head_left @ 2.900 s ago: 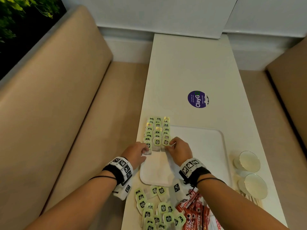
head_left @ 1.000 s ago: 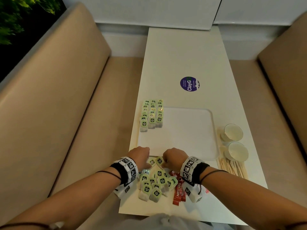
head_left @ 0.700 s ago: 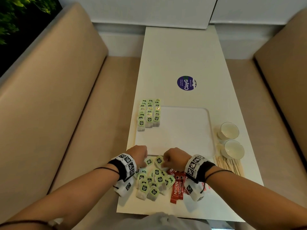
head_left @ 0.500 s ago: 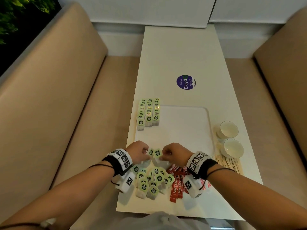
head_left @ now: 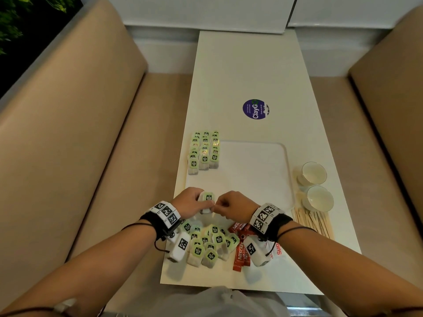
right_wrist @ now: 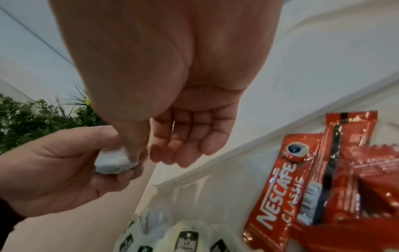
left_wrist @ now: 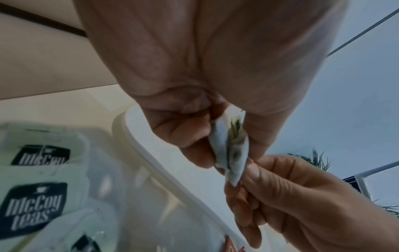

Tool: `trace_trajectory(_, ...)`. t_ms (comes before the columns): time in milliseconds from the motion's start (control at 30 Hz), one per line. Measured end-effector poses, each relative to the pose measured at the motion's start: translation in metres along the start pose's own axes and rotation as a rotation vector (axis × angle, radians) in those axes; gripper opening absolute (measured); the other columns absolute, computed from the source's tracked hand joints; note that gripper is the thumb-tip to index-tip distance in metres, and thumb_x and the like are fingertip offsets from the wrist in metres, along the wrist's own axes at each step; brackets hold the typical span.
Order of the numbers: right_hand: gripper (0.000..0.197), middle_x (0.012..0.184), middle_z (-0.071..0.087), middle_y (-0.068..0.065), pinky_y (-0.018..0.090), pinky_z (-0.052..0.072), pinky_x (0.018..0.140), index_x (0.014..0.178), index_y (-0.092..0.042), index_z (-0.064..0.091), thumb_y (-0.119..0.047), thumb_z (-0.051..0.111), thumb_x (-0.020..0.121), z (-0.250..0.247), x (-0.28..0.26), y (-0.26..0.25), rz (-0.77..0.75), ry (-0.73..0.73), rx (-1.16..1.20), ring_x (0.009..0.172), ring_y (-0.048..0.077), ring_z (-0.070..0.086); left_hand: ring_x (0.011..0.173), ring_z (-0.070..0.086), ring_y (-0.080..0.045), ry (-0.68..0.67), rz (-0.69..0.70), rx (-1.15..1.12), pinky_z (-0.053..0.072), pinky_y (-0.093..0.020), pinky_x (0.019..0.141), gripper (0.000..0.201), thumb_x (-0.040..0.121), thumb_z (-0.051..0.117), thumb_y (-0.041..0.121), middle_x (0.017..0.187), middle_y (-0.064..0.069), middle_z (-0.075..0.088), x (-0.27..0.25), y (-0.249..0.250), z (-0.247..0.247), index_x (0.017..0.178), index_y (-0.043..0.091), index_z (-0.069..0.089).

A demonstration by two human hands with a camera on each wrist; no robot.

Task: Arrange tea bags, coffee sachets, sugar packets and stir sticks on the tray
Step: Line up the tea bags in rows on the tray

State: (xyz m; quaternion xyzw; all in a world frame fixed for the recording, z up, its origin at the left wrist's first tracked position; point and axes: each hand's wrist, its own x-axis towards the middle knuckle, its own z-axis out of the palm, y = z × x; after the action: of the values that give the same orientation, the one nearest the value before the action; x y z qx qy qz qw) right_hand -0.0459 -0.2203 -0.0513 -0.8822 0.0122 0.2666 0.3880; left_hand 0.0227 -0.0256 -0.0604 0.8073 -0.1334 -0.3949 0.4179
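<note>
Over the near edge of the white tray (head_left: 256, 179), both hands meet on a small stack of green-labelled tea bags (head_left: 207, 200). My left hand (head_left: 194, 201) grips the stack (left_wrist: 231, 146) between thumb and fingers. My right hand (head_left: 225, 204) pinches its lower corner (right_wrist: 114, 160) with thumb and forefinger. Three neat rows of tea bags (head_left: 204, 152) lie on the tray's far left corner. A loose pile of tea bags (head_left: 208, 243) lies on the table under my wrists, with red Nescafe coffee sachets (head_left: 240, 250) beside it. Wooden stir sticks (head_left: 313, 223) lie right of the tray.
Two white cups (head_left: 313, 172) (head_left: 319, 199) stand right of the tray, beyond the sticks. A white packet with red print (head_left: 277, 248) shows under my right wrist. A purple round sticker (head_left: 255, 109) marks the table farther out. Beige bench seats flank the narrow table.
Both hands came back from the rows to the loose pile, each lifted a tea bag, and have brought them together into one stack over the tray's near edge.
</note>
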Motion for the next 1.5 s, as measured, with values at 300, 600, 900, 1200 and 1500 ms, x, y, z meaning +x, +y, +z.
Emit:
trace_trajectory(300, 0.075, 0.122, 0.062, 0.0, 0.038, 0.053, 0.09, 0.143, -0.028, 0.049, -0.044, 0.082, 0.078, 0.022, -0.004, 0.001, 0.015, -0.327, -0.407, 0.103, 0.022, 0.062, 0.088, 0.073, -0.038, -0.136, -0.104, -0.196, 0.058, -0.039, 0.065, 0.007, 0.092, 0.062, 0.011, 0.085, -0.015, 0.074, -0.009, -0.012, 0.001, 0.094, 0.008, 0.057)
trace_trajectory(600, 0.025, 0.112, 0.06, 0.001, 0.033, 0.052, 0.078, 0.101, -0.02, 0.064, -0.037, 0.075, 0.086, 0.028, -0.002, 0.006, -0.031, -0.279, -0.51, 0.094, 0.022, 0.061, 0.069, 0.069, -0.028, -0.107, -0.148, -0.214, 0.053, -0.032, 0.053, 0.01, 0.091, 0.058, 0.0, 0.079, -0.013, 0.063, -0.013, -0.019, 0.005, 0.092, 0.009, 0.054)
trace_trajectory(900, 0.023, 0.107, 0.068, -0.003, 0.027, 0.046, 0.077, 0.11, -0.018, 0.065, -0.034, 0.066, 0.094, -0.002, -0.014, 0.001, -0.083, -0.211, -0.328, 0.087, 0.013, 0.059, 0.075, 0.062, -0.02, -0.139, -0.109, -0.24, 0.052, -0.029, 0.063, 0.025, 0.106, 0.046, 0.017, 0.076, -0.004, 0.061, -0.008, -0.015, 0.0, 0.094, 0.009, 0.067)
trace_trajectory(1200, 0.011, 0.087, 0.066, -0.013, 0.016, 0.042, 0.064, 0.099, -0.021, 0.065, -0.03, 0.068, 0.095, -0.048, 0.003, -0.016, -0.14, -0.028, -0.122, 0.07, 0.0, 0.058, 0.109, 0.066, -0.023, -0.111, -0.056, -0.318, 0.055, -0.041, 0.098, 0.027, 0.105, 0.049, 0.029, 0.117, -0.011, 0.071, 0.003, 0.009, -0.011, 0.111, 0.015, 0.071)
trace_trajectory(1500, 0.016, 0.084, 0.071, 0.006, 0.022, 0.054, 0.067, 0.101, -0.006, 0.066, -0.019, 0.071, 0.094, -0.069, 0.027, -0.026, -0.136, 0.075, 0.252, 0.066, 0.006, 0.065, 0.092, 0.073, -0.032, -0.149, -0.001, -0.475, 0.05, -0.024, 0.051, 0.034, 0.094, 0.063, 0.041, 0.105, -0.011, 0.075, 0.006, 0.036, -0.026, 0.118, 0.017, 0.061)
